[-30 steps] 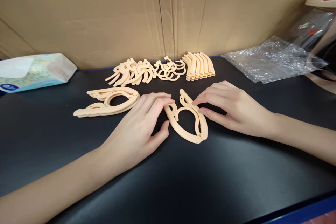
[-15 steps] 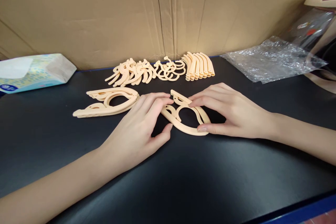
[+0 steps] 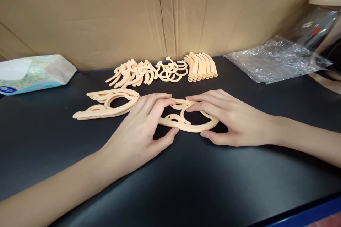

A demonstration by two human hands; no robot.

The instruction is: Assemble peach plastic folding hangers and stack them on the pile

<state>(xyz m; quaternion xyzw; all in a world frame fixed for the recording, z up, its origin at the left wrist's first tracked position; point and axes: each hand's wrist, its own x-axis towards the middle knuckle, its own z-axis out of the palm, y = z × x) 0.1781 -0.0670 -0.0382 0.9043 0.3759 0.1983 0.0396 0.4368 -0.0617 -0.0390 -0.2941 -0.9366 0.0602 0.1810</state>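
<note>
A beige plastic folding hanger (image 3: 197,128), its arms folded together around its ring-shaped hook, lies on the black table between my hands. My left hand (image 3: 145,122) grips its left end, fingertips on the far arm and thumb at the near edge. Around the right end curls my right hand (image 3: 231,117), with fingers over the far arm and thumb at the near side. Just left of my left hand rests a stack of similar folded hangers (image 3: 103,114), partly hidden behind that hand.
Along the back lie a pile of curved arm pieces (image 3: 126,72), several loose hooks (image 3: 163,75) and a row of curved tubes (image 3: 201,65). A tissue pack (image 3: 39,74) sits at left, a clear plastic bag (image 3: 274,60) at right. Cardboard (image 3: 106,17) stands behind.
The hanger has turned so that it lies more sideways, its two arms nearly level. My right hand has shifted slightly with it; my left hand has barely moved.
</note>
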